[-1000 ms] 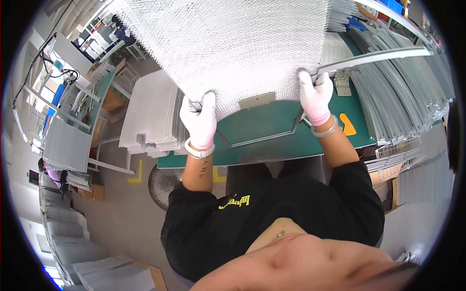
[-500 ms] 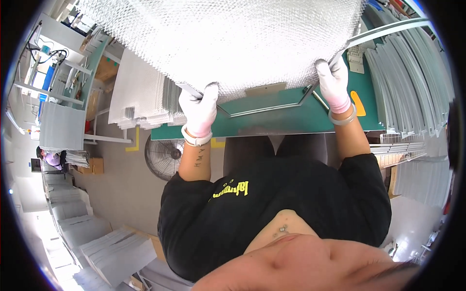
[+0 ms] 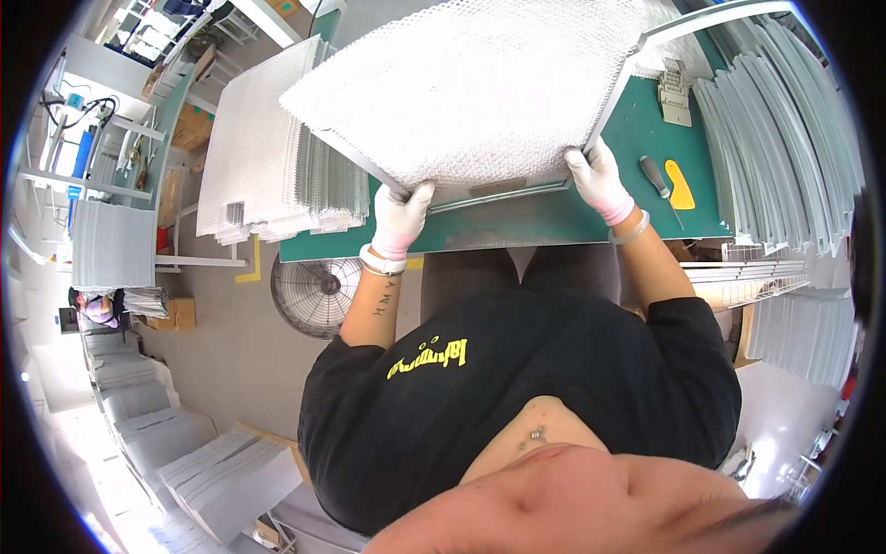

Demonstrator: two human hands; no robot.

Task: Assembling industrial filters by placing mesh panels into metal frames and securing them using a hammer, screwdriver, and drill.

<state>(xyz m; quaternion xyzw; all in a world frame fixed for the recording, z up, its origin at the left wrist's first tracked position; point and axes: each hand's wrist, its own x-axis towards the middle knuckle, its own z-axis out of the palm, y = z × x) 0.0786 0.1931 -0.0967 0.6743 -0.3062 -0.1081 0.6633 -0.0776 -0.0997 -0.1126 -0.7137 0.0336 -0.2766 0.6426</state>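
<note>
A large silvery mesh sheet [image 3: 461, 92] lies in front of me over the green bench. Grey metal frame bars [image 3: 613, 100] run along its left, right and near sides. My left hand [image 3: 403, 220], in a white glove, is closed at the near left corner, thumb on the mesh and frame. My right hand [image 3: 600, 185], gloved too, pinches the near right corner the same way. Fingers under the edge are hidden. Right of my right hand, a grey-handled screwdriver [image 3: 655, 177] rests beside a yellow plastic scraper [image 3: 680, 185].
Stacked mesh sheets [image 3: 258, 148] stand at the bench's left. Many grey frame strips [image 3: 775, 138] are piled along the right. A beige metal fixture [image 3: 675, 97] sits on the green bench top [image 3: 637, 125]. Below the bench's left edge is a floor fan [image 3: 318, 291].
The mesh has come down and its left edge has shifted right. My hands have drawn closer together. The near frame bar now lies close to the mesh edge, and the screwdriver has come into full view.
</note>
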